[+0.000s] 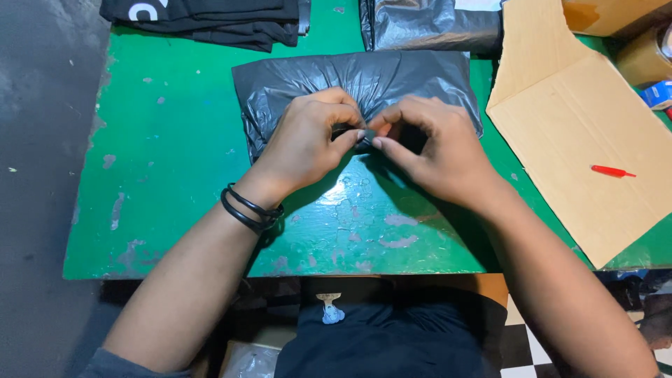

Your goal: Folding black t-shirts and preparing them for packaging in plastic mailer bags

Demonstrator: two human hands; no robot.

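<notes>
A filled dark grey plastic bag (pixel 392 80) lies on the green table (pixel 175 161), its mouth gathered toward me. My left hand (pixel 308 140) and my right hand (pixel 434 143) meet at the bag's near edge. Both pinch the bunched plastic between thumbs and fingertips. Black bands circle my left wrist (pixel 248 210). The gathered end is mostly hidden by my fingers.
Folded black clothing (pixel 210 17) lies at the table's far left. Another grey plastic package (pixel 434 24) sits behind the bag. A flat cardboard sheet (pixel 581 140) with a red pen-like tool (pixel 612 171) covers the right side. A tape roll (pixel 647 59) stands far right.
</notes>
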